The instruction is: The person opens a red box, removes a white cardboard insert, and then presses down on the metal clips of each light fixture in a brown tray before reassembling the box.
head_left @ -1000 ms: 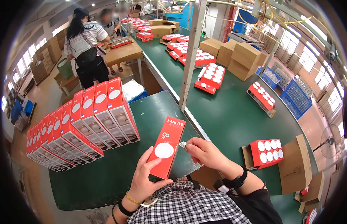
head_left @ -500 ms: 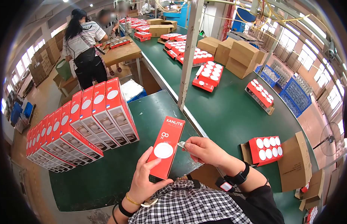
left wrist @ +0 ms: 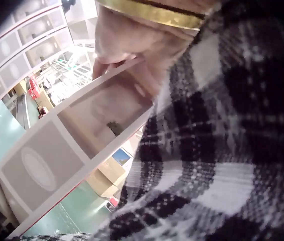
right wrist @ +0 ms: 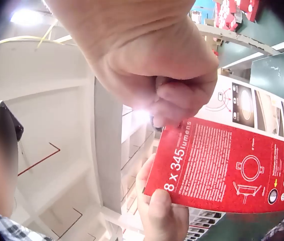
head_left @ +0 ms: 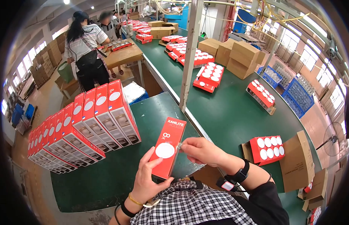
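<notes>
A long red XANLITE box [head_left: 170, 129] with a white circle stands tilted before the person's chest. The left hand [head_left: 146, 182] grips its lower end, fingers over the front and thumb at the bottom. At the box's right edge, the right hand [head_left: 202, 150] pinches a small crumpled silvery piece [head_left: 179, 146] between curled fingers; what it is I cannot tell. In the right wrist view, the curled fingertips are right at the edge of the box's printed red face [right wrist: 207, 165]. The left wrist view has the box's picture side [left wrist: 44, 163], partly hidden by checked cloth.
Several similar red boxes [head_left: 114, 93] stand in a row on the green table [head_left: 80, 187], left. Past a metal post [head_left: 189, 63], a green conveyor [head_left: 227, 108] carries red packs of white round lights [head_left: 266, 150] and cartons [head_left: 244, 56]. Another person [head_left: 86, 48] stands ahead, left.
The right hand has moved slightly left, bringing the pinched silvery piece against the box's right edge. The left hand and the box stay nearly still.
</notes>
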`<state>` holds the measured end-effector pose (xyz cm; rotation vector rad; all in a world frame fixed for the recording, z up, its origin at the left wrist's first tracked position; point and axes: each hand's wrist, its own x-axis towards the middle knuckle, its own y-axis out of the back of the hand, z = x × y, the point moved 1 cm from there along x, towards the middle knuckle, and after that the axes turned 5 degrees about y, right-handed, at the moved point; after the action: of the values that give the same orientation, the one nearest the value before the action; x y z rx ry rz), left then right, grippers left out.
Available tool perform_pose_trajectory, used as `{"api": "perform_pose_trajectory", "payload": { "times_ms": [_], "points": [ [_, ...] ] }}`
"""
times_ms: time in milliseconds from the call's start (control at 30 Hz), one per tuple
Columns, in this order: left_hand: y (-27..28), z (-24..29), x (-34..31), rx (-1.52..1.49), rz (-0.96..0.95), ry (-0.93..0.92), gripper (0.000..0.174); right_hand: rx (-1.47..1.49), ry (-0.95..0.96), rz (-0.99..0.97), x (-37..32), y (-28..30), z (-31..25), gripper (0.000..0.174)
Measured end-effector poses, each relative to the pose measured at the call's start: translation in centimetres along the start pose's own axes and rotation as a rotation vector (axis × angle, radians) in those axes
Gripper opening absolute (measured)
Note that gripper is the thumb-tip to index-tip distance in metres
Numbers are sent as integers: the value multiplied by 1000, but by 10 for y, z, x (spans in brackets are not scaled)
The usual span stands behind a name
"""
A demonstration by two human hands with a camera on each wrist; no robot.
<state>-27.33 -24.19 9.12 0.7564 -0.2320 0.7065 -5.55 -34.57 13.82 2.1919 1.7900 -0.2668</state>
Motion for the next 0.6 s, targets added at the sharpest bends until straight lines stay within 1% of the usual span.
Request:
{"api": "perform_pose_trajectory", "payload": {
  "times_ms": [33, 100, 133, 200, 333, 467, 600],
  "points": [
    [0, 3, 0, -1, -3, 5, 76, 1, 1, -2, -2, -1, -2, 33],
    [-1, 5, 0, 0, -9, 16, 75, -128, 79, -31, -4, -1, -5, 32],
    [-2, 5, -1, -11, -16, 29, 75, -125, 80, -34, -5, 1, -5, 32],
    [-2, 6, 0, -20, -20, 48, 74, -140, 35, -122, -7, 8, -6, 31],
    [-3, 9, 1, -57, -57, 83, 73, -263, 56, -191, -8, 17, -7, 30],
    [-4, 9, 2, -61, -65, 68, 73, -201, 67, -245, -10, 20, -7, 29],
    [-2, 7, 3, -90, -75, 85, 71, -198, 29, -351, -6, 29, -5, 32]
  ]
}}
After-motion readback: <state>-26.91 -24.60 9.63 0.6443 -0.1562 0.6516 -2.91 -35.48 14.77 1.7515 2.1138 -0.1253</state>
